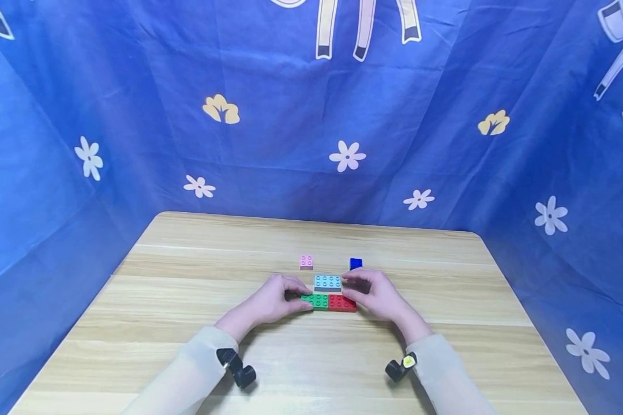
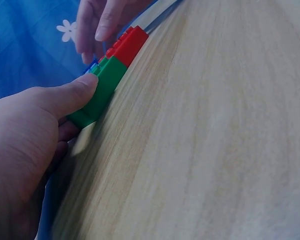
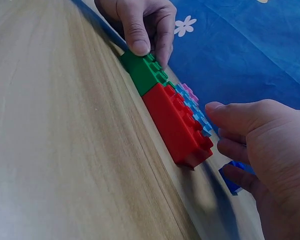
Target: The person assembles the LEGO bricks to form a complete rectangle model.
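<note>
A green brick [image 1: 318, 301] and a red brick [image 1: 342, 302] lie end to end on the table. My left hand [image 1: 274, 298] grips the green brick's left end, its thumb [image 2: 85, 89] on the near top edge and the other fingers around behind. Just beyond the pair sits a light blue brick [image 1: 327, 282], studs up. Beside the right ends of the red and light blue bricks is my right hand [image 1: 376, 294], thumb and fingers spread apart. In the right wrist view the right hand's thumb [image 3: 217, 111] is near the light blue brick; whether it touches cannot be told.
Farther back on the wooden table [image 1: 394, 357] stand a small pink brick [image 1: 306, 262] and a small dark blue brick [image 1: 356, 263], the latter just behind my right hand. A blue patterned curtain [image 1: 280, 132] surrounds the table's back and sides.
</note>
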Motion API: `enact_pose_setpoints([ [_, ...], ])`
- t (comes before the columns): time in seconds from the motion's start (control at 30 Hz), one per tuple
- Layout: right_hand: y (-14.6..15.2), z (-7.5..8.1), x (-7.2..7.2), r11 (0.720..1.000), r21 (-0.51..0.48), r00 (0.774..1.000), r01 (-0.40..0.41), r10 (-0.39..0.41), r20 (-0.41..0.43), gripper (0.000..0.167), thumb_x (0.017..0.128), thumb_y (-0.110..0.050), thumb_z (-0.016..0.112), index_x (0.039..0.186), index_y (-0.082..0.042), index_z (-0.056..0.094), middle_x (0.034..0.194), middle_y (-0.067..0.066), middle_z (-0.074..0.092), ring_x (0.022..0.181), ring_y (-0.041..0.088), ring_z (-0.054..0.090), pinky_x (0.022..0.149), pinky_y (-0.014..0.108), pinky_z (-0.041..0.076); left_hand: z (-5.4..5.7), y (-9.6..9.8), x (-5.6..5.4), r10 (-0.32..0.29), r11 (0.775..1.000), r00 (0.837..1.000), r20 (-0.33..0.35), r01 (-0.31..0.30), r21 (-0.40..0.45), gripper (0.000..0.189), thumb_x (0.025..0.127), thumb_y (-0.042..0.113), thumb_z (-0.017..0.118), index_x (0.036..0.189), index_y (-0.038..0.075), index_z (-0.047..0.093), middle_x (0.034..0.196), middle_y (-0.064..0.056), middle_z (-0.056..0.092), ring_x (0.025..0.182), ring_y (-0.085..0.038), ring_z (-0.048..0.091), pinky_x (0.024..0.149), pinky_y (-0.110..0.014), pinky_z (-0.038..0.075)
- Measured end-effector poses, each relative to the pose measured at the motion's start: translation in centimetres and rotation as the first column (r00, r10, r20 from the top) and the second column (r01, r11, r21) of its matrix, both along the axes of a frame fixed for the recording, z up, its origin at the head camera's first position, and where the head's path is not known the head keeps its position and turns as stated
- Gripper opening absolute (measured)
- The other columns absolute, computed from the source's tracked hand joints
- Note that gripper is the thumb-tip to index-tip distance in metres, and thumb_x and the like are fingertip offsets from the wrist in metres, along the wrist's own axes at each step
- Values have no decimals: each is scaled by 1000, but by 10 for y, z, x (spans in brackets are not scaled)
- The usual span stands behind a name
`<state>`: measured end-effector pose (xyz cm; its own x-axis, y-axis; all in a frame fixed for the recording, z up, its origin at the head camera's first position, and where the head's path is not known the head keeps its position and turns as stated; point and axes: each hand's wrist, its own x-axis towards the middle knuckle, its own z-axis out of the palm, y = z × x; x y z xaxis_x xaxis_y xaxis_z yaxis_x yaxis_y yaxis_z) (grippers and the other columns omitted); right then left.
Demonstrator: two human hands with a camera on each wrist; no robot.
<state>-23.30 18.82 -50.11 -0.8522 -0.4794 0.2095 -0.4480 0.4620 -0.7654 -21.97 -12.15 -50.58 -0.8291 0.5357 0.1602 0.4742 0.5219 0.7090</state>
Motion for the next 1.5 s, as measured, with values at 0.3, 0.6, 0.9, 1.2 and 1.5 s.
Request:
enact_pose_setpoints([
  [0.3,-7,-3,-10,999,-27,1000,-23,23,-4,40,94,-18,83,130,-4,74,124,4,75,118,21,69,107,44,52,0,-1,-1,0,1000,1000,22,-1,23,32,89,33,88,115,16,82,110,10,76,107,-12,69,99,-36,55],
  [0.6,-14,-5,-19,999,3,999,-33,33,8,43,94,-20,83,131,0,72,125,7,74,118,24,69,107,45,51,0,-1,0,4,1000,1000,18,-4,31,31,89,31,89,115,16,82,111,9,76,107,-12,69,98,-35,55],
  [0.9,-19,-3,-26,997,66,998,-38,34,57,44,91,-19,86,130,-3,73,121,4,75,114,19,68,105,42,52,-1,-1,1,-2,999,1000,4,2,36,31,89,31,89,115,15,82,111,7,77,108,-12,70,99,-35,55],
  [1.2,-20,-4,-28,995,85,998,-46,43,34,38,91,-20,86,126,-8,77,118,0,75,111,18,67,103,42,52,-2,-1,1,8,999,1000,29,-9,40,32,89,32,88,116,16,82,113,6,76,110,-14,69,101,-37,54],
  [1.5,-19,-3,-27,998,59,999,-38,36,41,34,95,-20,83,127,-10,77,120,-3,75,117,16,66,110,43,47,-3,-1,1,8,999,999,31,-9,43,32,89,33,88,116,16,82,113,7,76,110,-14,69,101,-36,54],
])
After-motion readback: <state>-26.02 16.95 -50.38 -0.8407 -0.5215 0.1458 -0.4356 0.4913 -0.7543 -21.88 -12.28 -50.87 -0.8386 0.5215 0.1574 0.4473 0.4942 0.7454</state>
